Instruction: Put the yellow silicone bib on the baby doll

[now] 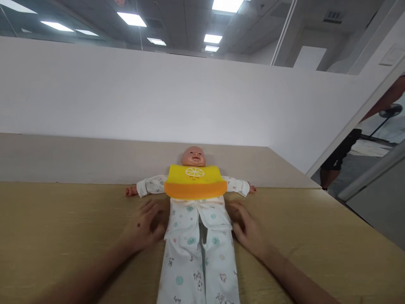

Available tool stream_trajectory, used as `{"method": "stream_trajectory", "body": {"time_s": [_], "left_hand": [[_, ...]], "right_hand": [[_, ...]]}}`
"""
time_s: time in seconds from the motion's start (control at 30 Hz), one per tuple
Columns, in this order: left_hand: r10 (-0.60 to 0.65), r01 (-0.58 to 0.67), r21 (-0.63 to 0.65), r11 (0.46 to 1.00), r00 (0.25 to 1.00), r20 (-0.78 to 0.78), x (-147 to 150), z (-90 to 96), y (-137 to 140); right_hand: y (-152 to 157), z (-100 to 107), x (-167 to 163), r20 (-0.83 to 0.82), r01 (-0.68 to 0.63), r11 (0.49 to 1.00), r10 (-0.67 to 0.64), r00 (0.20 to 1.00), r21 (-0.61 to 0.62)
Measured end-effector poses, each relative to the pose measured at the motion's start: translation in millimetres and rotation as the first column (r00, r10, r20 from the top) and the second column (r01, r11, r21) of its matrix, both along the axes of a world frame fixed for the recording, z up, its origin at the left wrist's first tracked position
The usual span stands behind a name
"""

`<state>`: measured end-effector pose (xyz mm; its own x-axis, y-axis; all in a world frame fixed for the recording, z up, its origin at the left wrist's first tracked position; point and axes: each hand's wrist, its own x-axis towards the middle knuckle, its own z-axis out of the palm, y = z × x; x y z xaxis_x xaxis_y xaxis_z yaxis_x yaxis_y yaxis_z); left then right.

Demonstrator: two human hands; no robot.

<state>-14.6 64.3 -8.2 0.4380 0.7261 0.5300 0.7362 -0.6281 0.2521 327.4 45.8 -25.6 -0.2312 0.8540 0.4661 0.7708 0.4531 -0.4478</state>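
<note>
A baby doll (194, 156) lies on its back with its arms stretched out to both sides. Over its chest lies a yellow bib (196, 177) with a lemon-slice print and an orange catch pocket along the bottom. The doll wears a white patterned top (213, 213) and matching white trousers (186, 261). Beside the top's left edge is my left hand (145, 226), slightly blurred, fingers loosely curved and thumb apart. My right hand (248, 230) rests at the opposite edge in a similar pose. Neither hand visibly grips anything; whether the fingertips touch the cloth is unclear.
The doll lies on a wooden tabletop (79, 219). Behind it stand a low beige panel (79, 160) and a white partition (158, 97) with glass above. At the far right, beyond an opening, a person in black shorts (340, 154) is partly visible near a fan (390, 110).
</note>
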Motion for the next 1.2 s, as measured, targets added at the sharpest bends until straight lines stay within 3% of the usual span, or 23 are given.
{"method": "stream_trajectory", "body": {"time_s": [0.13,0.27,0.37,0.5,0.63,0.73,0.87,1.0,1.1,1.2], "left_hand": [[-0.159,0.158,-0.133,0.978,0.987,0.003,10,1.5,-30],[-0.015,0.011,-0.189,0.982,1.000,-0.023,15,-0.6,-32],[0.078,-0.094,-0.175,0.980,0.992,-0.095,17,-2.3,-29],[0.115,-0.116,0.000,0.993,0.986,-0.121,15,-2.2,-31],[0.154,-0.126,0.218,0.968,0.981,-0.116,10,-1.1,-32],[0.190,-0.144,0.271,0.952,0.970,-0.153,10,-0.4,-32],[0.193,-0.183,0.066,0.981,0.957,-0.215,16,1.0,-33],[0.204,-0.241,-0.126,0.962,0.946,-0.251,19,3.7,-34],[0.202,-0.257,-0.190,0.948,0.943,-0.265,20,5.7,-34],[0.191,-0.252,-0.208,0.945,0.943,-0.273,21,7.0,-33]], "right_hand": [[-32,6,-5,0.034,-0.161,0.976,0.168,0.985,-0.148],[-28,13,-12,-0.010,-0.087,0.980,0.086,0.996,-0.179],[-19,11,-12,-0.058,-0.017,0.991,0.009,0.998,-0.133],[-15,4,-5,-0.145,0.062,0.996,-0.072,0.987,-0.068],[-18,3,-4,-0.174,0.074,0.995,-0.084,0.981,-0.061],[-22,8,-8,-0.107,0.043,0.998,-0.048,0.993,-0.055],[-29,17,-14,-0.003,0.030,0.999,-0.030,1.000,-0.016],[-42,30,-19,0.005,0.013,0.989,-0.014,1.000,0.150],[-61,38,-31,0.028,-0.165,0.946,0.164,0.986,0.280],[-84,30,-49,0.078,-0.362,0.854,0.360,0.930,0.374]]}}
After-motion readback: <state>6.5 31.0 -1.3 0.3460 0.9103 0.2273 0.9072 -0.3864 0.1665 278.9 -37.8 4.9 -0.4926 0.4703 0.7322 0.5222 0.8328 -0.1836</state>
